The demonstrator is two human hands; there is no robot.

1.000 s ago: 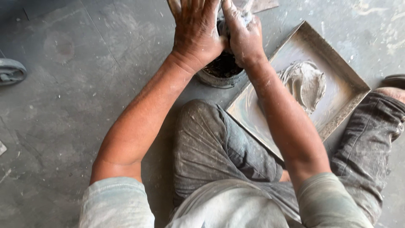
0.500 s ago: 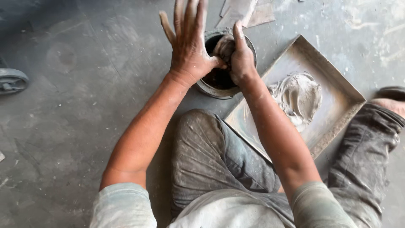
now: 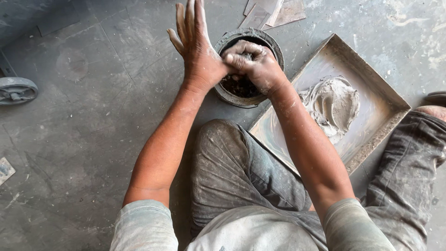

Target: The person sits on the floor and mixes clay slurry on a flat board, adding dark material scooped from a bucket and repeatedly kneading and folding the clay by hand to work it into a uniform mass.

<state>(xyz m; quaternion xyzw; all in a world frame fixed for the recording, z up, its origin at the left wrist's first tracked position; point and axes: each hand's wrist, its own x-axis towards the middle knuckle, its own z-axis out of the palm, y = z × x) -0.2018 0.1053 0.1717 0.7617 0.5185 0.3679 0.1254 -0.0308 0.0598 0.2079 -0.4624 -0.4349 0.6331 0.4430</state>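
At upper centre the right hand (image 3: 254, 62) curled shut on dark paste over the bowl (image 3: 232, 93) (tray (image 3: 371, 83) right), left hand (image 3: 197, 51) spread empty, seemingly scooping; steadying needed next.

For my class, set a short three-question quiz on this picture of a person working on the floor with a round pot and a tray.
1. True or false: the left hand is clenched in a fist.
2. Where does the grey paste lie? A) in the square tray B) in the round pot C) on the bare floor
3. Which hand is curled over the opening of the pot?

Key
1. False: its fingers are spread and held open, beside the pot.
2. A
3. The right hand, with its fingers bent over the dark inside.
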